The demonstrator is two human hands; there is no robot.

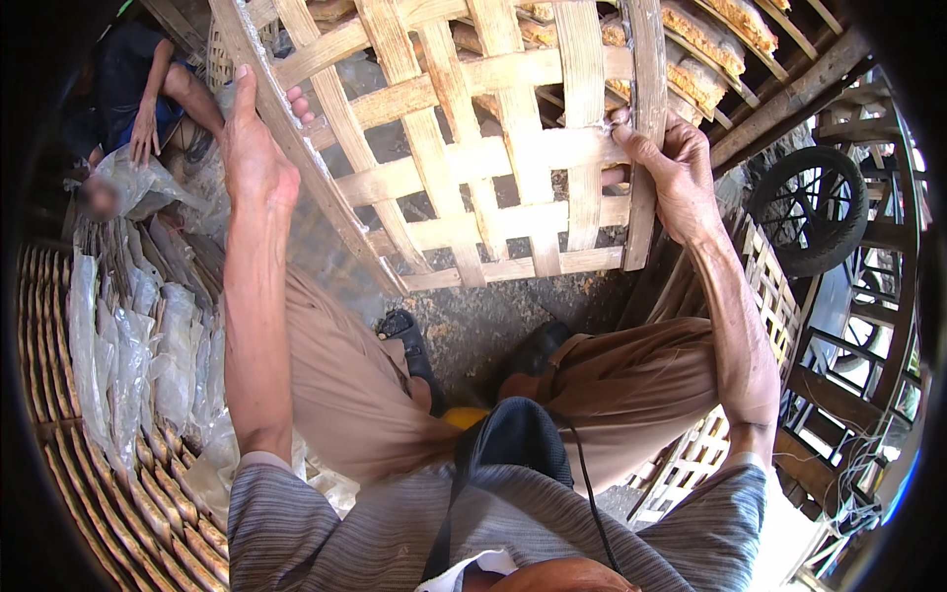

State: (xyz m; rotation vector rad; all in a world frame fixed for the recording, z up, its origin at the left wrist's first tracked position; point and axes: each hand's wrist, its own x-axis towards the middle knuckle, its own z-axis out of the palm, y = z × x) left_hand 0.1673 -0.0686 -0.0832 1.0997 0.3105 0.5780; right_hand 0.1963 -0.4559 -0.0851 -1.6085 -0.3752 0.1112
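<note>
A woven bamboo tray [473, 153] with flat wooden side rails hangs tilted in front of me, above my knees. My left hand [258, 148] is closed round its left rail, the thumb lying along the outer edge and fingertips showing through on the inner side. On the right rail, my right hand [676, 173] grips with its thumb and bent index finger at the edge; the other fingers are partly hidden behind the rail. Through the open lattice, parts of the floor and of racked slabs show. The slats carry nothing that I can see.
Racks of orange-brown slabs [695, 59] rise beyond the tray at the upper right. Stacked slabs [128, 503] and plastic sheets [178, 345] lie at my left. A co-worker [128, 84] crouches at the upper left. A wheel [809, 212] and more lattice trays [764, 281] stand at the right.
</note>
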